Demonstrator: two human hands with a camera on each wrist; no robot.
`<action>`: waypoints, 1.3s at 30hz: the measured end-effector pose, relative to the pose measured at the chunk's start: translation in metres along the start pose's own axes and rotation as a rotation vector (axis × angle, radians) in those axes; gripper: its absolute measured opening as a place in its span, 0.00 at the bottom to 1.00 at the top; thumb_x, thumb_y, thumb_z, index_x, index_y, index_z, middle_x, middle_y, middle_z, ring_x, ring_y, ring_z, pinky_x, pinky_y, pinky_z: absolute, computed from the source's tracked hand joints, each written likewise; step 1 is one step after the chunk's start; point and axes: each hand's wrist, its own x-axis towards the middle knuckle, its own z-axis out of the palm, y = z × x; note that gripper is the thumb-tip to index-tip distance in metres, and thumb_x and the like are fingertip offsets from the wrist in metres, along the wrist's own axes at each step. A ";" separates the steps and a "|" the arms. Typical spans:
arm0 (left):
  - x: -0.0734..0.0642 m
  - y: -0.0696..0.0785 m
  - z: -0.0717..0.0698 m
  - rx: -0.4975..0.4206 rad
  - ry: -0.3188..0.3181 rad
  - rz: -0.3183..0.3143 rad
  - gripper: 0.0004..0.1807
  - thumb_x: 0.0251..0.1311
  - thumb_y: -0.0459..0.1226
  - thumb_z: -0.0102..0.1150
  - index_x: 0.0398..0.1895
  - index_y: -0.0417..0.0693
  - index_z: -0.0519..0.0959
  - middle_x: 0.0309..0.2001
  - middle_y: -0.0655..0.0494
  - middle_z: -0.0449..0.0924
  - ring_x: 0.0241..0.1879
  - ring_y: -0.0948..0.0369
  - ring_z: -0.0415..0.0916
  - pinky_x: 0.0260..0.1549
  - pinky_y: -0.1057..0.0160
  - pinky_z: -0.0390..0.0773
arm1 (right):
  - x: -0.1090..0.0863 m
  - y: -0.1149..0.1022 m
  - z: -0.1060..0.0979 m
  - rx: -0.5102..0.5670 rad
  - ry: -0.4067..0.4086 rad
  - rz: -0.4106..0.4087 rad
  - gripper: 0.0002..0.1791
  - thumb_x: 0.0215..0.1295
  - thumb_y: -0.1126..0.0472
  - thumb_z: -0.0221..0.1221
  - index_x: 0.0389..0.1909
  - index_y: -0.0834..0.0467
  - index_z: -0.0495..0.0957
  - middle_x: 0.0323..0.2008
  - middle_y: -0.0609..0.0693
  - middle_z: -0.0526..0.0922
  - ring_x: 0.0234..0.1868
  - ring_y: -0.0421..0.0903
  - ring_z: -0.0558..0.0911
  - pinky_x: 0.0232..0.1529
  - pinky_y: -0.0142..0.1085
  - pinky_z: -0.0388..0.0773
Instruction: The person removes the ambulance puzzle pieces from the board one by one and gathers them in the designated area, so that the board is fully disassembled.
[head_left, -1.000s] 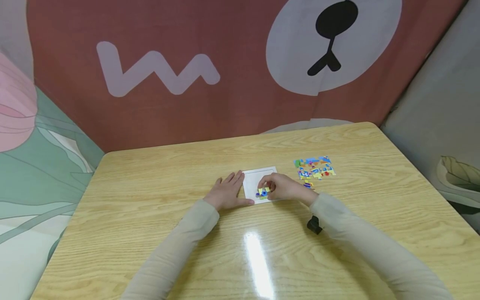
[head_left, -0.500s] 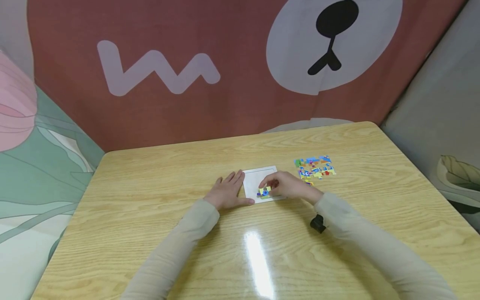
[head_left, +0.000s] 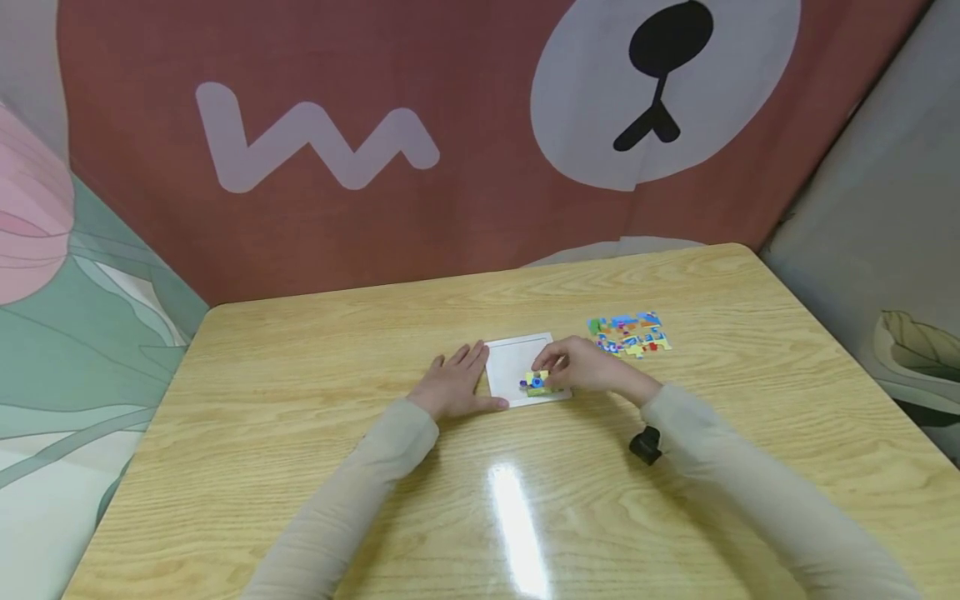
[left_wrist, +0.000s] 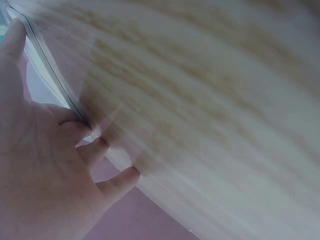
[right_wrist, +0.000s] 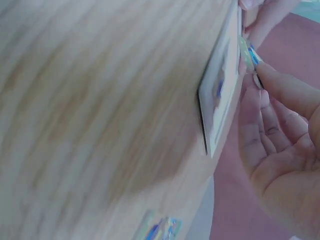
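Note:
A white puzzle tray [head_left: 510, 360] lies on the table in the head view. My left hand [head_left: 455, 387] rests along its left edge with the fingers spread; the left wrist view shows the fingers [left_wrist: 82, 145] near that rim. Over the tray's lower right part, my right hand [head_left: 581, 365] pinches a yellow and blue jigsaw piece [head_left: 536, 382]. In the right wrist view the piece [right_wrist: 250, 54] sits between thumb and fingertips, above the tray [right_wrist: 206, 122]. Whether it is one piece or several joined is too small to tell.
Several colourful jigsaw pieces [head_left: 632, 333] lie grouped to the right of the tray. A small black device [head_left: 646, 446] hangs at the right sleeve's cuff. The wooden table [head_left: 300, 367] meets a brown printed cloth [head_left: 337, 225] at the back.
My right hand has shifted slightly right and away from me, carrying the jigsaw piece along. Its wrist now covers a loose piece visible before. My left hand has stayed in place.

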 end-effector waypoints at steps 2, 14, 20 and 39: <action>0.000 0.000 0.000 -0.002 -0.004 -0.003 0.54 0.58 0.69 0.45 0.77 0.49 0.40 0.78 0.55 0.34 0.77 0.54 0.38 0.73 0.43 0.46 | -0.002 0.001 -0.004 0.010 0.012 0.019 0.11 0.57 0.67 0.64 0.42 0.63 0.82 0.37 0.56 0.84 0.37 0.43 0.79 0.35 0.31 0.76; -0.001 -0.001 0.001 -0.008 0.002 0.011 0.54 0.58 0.69 0.45 0.77 0.49 0.40 0.78 0.55 0.35 0.77 0.54 0.39 0.73 0.43 0.46 | -0.021 0.010 -0.036 0.098 0.079 0.119 0.13 0.61 0.62 0.62 0.45 0.64 0.80 0.36 0.54 0.83 0.34 0.45 0.81 0.36 0.38 0.78; -0.002 -0.001 0.001 -0.015 0.001 0.015 0.54 0.58 0.69 0.45 0.77 0.49 0.39 0.78 0.55 0.34 0.77 0.53 0.38 0.73 0.43 0.45 | -0.031 0.017 -0.051 0.177 0.073 0.129 0.16 0.64 0.63 0.59 0.50 0.67 0.77 0.32 0.51 0.86 0.34 0.47 0.85 0.42 0.42 0.82; -0.001 -0.001 0.001 -0.017 0.004 0.020 0.54 0.58 0.69 0.45 0.77 0.49 0.39 0.78 0.55 0.34 0.78 0.54 0.37 0.73 0.43 0.45 | -0.055 0.043 -0.075 0.120 0.081 0.130 0.23 0.68 0.63 0.55 0.61 0.68 0.71 0.51 0.65 0.79 0.42 0.31 0.80 0.51 0.41 0.81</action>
